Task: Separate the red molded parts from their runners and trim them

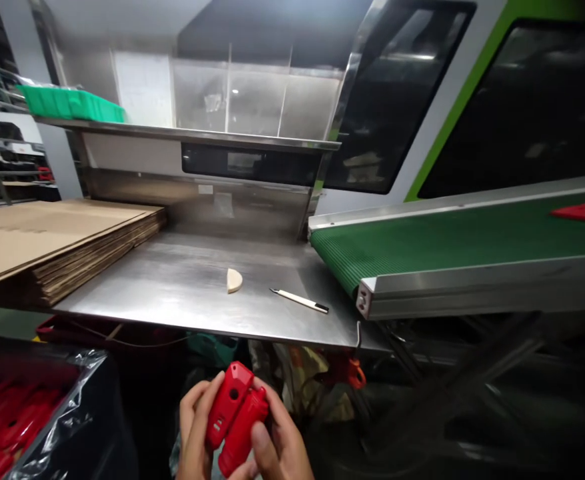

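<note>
At the bottom centre of the frame, two red plastic parts [235,417] lie side by side, long axes tilted up to the right. The left hand [195,427] and right hand [277,443] curl closed around them, thumbs on top.

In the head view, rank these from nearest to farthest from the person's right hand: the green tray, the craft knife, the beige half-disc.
From the right hand:
1. Craft knife, table's right part.
2. Beige half-disc, table centre, slightly farther.
3. Green tray, upper shelf, far left.

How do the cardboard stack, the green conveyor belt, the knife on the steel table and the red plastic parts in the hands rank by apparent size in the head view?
1. green conveyor belt
2. cardboard stack
3. red plastic parts, enlarged by nearness
4. knife
</note>
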{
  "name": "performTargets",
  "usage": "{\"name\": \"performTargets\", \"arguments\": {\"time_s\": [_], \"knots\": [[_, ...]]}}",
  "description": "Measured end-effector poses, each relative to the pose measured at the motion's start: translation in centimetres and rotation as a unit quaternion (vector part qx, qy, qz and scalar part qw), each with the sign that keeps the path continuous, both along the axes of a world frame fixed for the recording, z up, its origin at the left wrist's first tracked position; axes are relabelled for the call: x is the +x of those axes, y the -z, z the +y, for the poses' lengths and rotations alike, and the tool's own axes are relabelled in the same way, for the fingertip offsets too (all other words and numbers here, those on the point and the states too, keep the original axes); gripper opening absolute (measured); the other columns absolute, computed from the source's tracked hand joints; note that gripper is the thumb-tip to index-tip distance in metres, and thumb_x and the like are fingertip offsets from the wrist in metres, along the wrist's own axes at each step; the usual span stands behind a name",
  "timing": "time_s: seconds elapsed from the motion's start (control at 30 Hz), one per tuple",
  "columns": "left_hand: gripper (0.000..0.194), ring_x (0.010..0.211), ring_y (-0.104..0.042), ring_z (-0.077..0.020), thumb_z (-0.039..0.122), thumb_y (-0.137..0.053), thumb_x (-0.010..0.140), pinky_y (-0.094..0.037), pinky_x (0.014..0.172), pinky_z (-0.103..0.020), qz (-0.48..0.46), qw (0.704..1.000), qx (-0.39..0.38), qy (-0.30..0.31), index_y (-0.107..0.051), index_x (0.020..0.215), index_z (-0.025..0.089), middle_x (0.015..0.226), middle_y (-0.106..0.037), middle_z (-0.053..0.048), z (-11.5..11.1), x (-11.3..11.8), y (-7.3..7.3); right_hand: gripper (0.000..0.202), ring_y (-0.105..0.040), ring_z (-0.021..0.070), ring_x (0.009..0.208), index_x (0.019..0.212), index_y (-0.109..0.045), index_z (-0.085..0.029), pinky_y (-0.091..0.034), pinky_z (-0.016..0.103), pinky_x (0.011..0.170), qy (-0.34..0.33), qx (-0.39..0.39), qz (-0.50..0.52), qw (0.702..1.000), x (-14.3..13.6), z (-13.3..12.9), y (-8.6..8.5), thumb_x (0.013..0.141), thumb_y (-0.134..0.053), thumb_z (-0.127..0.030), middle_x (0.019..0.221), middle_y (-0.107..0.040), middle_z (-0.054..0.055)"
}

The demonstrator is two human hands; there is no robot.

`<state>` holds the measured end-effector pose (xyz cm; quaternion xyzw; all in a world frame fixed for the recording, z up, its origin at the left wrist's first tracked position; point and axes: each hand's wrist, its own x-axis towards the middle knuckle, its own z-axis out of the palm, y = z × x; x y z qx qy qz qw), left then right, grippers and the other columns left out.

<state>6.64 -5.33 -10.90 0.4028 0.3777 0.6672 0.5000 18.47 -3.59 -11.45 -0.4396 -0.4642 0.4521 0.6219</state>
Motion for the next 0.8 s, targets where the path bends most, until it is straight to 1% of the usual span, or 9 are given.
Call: {"name": "performTargets", "arguments": {"time_s": [0.07, 0.13, 0.23, 0.37, 0.43, 0.53, 0.6, 0.7, 0.8], "knots": [[0.08, 0.137, -0.031, -0.0386, 0.03, -0.089, 0.055, -0.028, 0.114, -0.043, -0.055, 0.998, -0.029, 0.024, -0.058, 0.128, 0.04, 0.142, -0.038, -0.003, -0.4, -0.7, -1.2, 0.059, -0.059, 0.027, 0.111, 0.124, -0.053, -0.021, -0.048, 0.039, 0.095, -0.088, -0.016, -0.014, 0.996, -0.6, -0.5, -3.8, 0.081, -0.057, -0.061, 0.119, -0.062, 0.011], [0.06, 0.133, -0.039, -0.0363, 0.042, -0.078, 0.07, -0.035, 0.11, -0.043, -0.15, 0.984, -0.077, 0.066, -0.059, 0.126, 0.038, 0.132, -0.051, -0.005, -0.4, -1.8, -2.5, 0.051, -0.059, 0.024, 0.11, 0.125, -0.052, -0.021, -0.046, 0.037, 0.097, -0.153, -0.038, -0.047, 0.986, -0.4, -0.4, -6.4, 0.087, -0.053, -0.055, 0.117, -0.062, 0.009], [0.046, 0.129, -0.045, -0.0305, 0.052, -0.049, 0.091, -0.038, 0.107, -0.041, -0.29, 0.938, -0.116, 0.153, -0.058, 0.13, 0.028, 0.122, -0.062, -0.008, 0.0, -3.4, -3.7, 0.039, -0.052, 0.0199, 0.115, 0.126, -0.052, -0.027, -0.041, 0.036, 0.102, -0.228, 0.039, -0.219, 0.948, -0.3, 0.2, -7.4, 0.095, -0.042, -0.049, 0.121, -0.055, 0.006], [0.045, 0.116, -0.057, -0.0274, 0.048, -0.037, 0.098, -0.04, 0.101, -0.046, -0.395, 0.895, -0.067, 0.195, -0.048, 0.138, 0.03, 0.114, -0.067, -0.008, 0.7, -4.2, -3.2, 0.042, -0.046, 0.0226, 0.118, 0.132, -0.048, -0.032, -0.041, 0.043, 0.102, -0.147, 0.135, -0.483, 0.852, -1.1, 2.9, -7.6, 0.094, -0.042, -0.049, 0.128, -0.044, 0.008], [0.044, 0.105, -0.063, -0.0297, 0.05, -0.032, 0.098, -0.044, 0.093, -0.049, -0.415, 0.887, -0.05, 0.197, -0.052, 0.132, 0.031, 0.108, -0.068, -0.009, 0.7, -4.1, -2.8, 0.05, -0.046, 0.0237, 0.117, 0.137, -0.043, -0.027, -0.041, 0.043, 0.101, -0.101, 0.146, -0.507, 0.843, -1.4, 6.0, -9.2, 0.093, -0.044, -0.051, 0.127, -0.044, 0.011], [0.045, 0.096, -0.064, -0.0353, 0.049, -0.028, 0.097, -0.044, 0.083, -0.051, -0.401, 0.889, -0.018, 0.221, -0.062, 0.116, 0.026, 0.105, -0.069, -0.015, 0.3, -3.7, -3.1, 0.048, -0.048, 0.0217, 0.115, 0.137, -0.039, -0.017, -0.038, 0.041, 0.103, -0.006, 0.119, -0.529, 0.84, -2.2, 12.9, -12.8, 0.097, -0.039, -0.043, 0.121, -0.049, 0.012], [0.043, 0.099, -0.063, -0.0379, 0.046, -0.03, 0.096, -0.042, 0.084, -0.053, -0.39, 0.89, -0.006, 0.238, -0.064, 0.112, 0.025, 0.107, -0.068, -0.016, -0.2, -3.7, -3.9, 0.041, -0.049, 0.0258, 0.116, 0.123, -0.051, -0.013, -0.038, 0.051, 0.101, 0.047, 0.048, -0.561, 0.825, -2.8, 17.9, -14.6, 0.094, -0.048, -0.042, 0.121, -0.052, 0.013], [0.047, 0.098, -0.062, -0.039, 0.048, -0.029, 0.095, -0.042, 0.084, -0.055, -0.384, 0.893, -0.001, 0.236, -0.065, 0.111, 0.023, 0.108, -0.067, -0.017, -0.7, -4.0, -5.1, 0.027, -0.056, 0.0228, 0.105, 0.104, -0.06, -0.014, -0.047, 0.047, 0.091, 0.052, -0.048, -0.594, 0.801, -3.6, 23.2, -15.2, 0.088, -0.06, -0.036, 0.113, -0.058, 0.009], [0.061, 0.09, -0.064, -0.0372, 0.059, -0.02, 0.094, -0.047, 0.077, -0.052, -0.361, 0.906, -0.009, 0.219, -0.064, 0.111, 0.02, 0.101, -0.067, -0.017, -0.9, -4.6, -5.6, 0.024, -0.058, 0.0199, 0.099, 0.098, -0.061, -0.014, -0.049, 0.043, 0.088, 0.036, -0.051, -0.607, 0.792, -4.1, 23.7, -14.4, 0.088, -0.06, -0.035, 0.107, -0.061, 0.007]]}}
